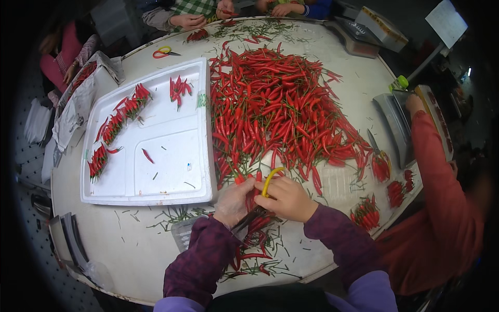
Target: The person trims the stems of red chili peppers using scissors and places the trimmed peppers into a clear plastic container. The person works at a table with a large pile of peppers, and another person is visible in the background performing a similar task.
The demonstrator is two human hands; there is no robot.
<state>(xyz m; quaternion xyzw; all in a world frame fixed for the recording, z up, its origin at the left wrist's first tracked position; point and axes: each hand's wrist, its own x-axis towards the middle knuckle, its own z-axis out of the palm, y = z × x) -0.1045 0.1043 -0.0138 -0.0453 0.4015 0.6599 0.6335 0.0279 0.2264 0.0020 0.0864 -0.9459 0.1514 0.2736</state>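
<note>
My left hand [232,206], in a thin clear glove, grips a few red chili peppers [239,179] by the near edge of a large chili heap [269,101]. Close beside it, my right hand [288,198] holds scissors with a yellow handle [269,181]; their dark blades slant down past my left wrist. One chili stands upright between the two hands, and I cannot tell which of them holds it. Below my hands, more chilies [255,256] lie among cut green stems [278,269]. A clear plastic tray [183,234] is partly hidden by my left sleeve.
A white foam box lid [167,132] to the left carries chili bunches [113,126]. Other scissors [165,52] lie beyond it. At right, a co-worker's arm [432,144] reaches over a scale [393,124]. Several packed bunches [366,214] sit near the edge. Other people's hands [189,21] work opposite.
</note>
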